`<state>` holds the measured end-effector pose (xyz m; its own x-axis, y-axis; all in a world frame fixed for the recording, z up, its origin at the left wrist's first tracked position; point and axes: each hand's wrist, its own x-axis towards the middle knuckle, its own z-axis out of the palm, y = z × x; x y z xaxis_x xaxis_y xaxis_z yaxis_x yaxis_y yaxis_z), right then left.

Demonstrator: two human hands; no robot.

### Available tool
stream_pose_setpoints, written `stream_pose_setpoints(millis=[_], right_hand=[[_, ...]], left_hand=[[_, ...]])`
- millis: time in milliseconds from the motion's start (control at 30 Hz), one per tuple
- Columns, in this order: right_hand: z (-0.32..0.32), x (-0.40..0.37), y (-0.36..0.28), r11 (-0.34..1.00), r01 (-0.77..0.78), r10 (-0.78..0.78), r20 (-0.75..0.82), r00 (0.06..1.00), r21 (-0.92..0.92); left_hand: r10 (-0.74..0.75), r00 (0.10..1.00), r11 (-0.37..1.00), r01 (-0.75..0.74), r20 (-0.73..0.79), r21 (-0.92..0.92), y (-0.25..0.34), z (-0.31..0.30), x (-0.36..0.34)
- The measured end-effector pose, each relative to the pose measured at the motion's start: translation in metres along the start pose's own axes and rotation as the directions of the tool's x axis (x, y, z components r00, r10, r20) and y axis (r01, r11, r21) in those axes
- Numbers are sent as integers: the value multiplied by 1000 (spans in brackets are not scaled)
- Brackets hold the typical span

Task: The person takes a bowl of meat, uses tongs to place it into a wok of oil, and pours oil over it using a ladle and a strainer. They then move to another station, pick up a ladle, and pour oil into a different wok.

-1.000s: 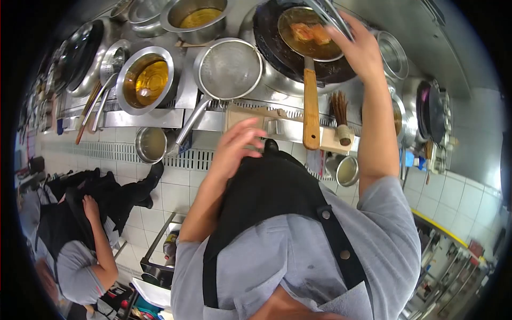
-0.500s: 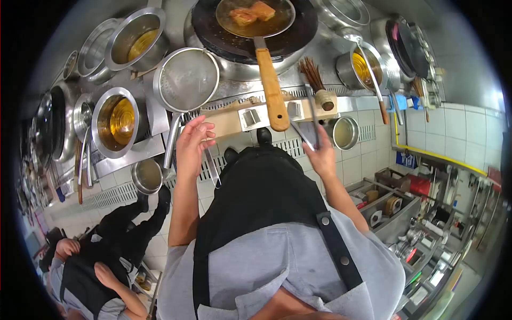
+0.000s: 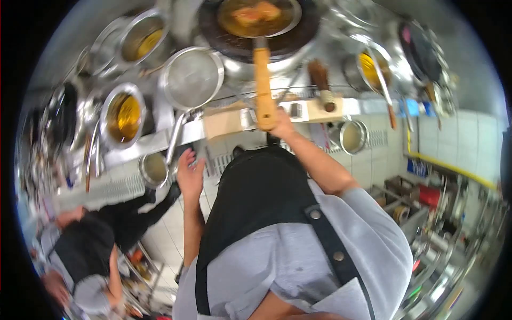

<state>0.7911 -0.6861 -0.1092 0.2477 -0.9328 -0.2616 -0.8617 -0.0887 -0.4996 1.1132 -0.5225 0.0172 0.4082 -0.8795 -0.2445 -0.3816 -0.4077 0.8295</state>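
Note:
A wooden-handled strainer [image 3: 264, 88] rests over the dark wok [image 3: 224, 45], with orange-brown fried pieces [image 3: 257, 13] in its bowl. My right hand [image 3: 282, 126] is beside and partly behind the handle's lower end, its fingers partly hidden. From it, metal tongs [image 3: 288, 85] reach up towards the wok, blurred by motion. My left hand [image 3: 190, 169] is open and holds nothing, fingers apart, in front of the counter edge. Nearest to it are a metal-handled mesh strainer [image 3: 192, 79] and a hanging pot [image 3: 153, 169].
Pots of yellow oil stand left [image 3: 127, 116] and right [image 3: 373, 69], the right one with a ladle across it. A brush [image 3: 320, 80] lies right of the wok. A hanging pot [image 3: 352, 136] is at the front edge. Another person [image 3: 88, 240] is at lower left.
My right hand has moved left and up with the tongs, to the wooden handle's end. My left hand has lowered, away from the counter. The view has shifted slightly.

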Motion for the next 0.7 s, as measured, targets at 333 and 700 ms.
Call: stream_pose_setpoints(millis=[333, 700], right_hand=[[-212, -96, 90, 834, -247, 480, -428, 765, 494], [-302, -101, 333, 869, -492, 382, -566, 731, -49]], left_hand=[[-15, 949, 819, 191, 314, -542, 73, 24, 21], [169, 799, 374, 490, 577, -788, 223, 124, 67]])
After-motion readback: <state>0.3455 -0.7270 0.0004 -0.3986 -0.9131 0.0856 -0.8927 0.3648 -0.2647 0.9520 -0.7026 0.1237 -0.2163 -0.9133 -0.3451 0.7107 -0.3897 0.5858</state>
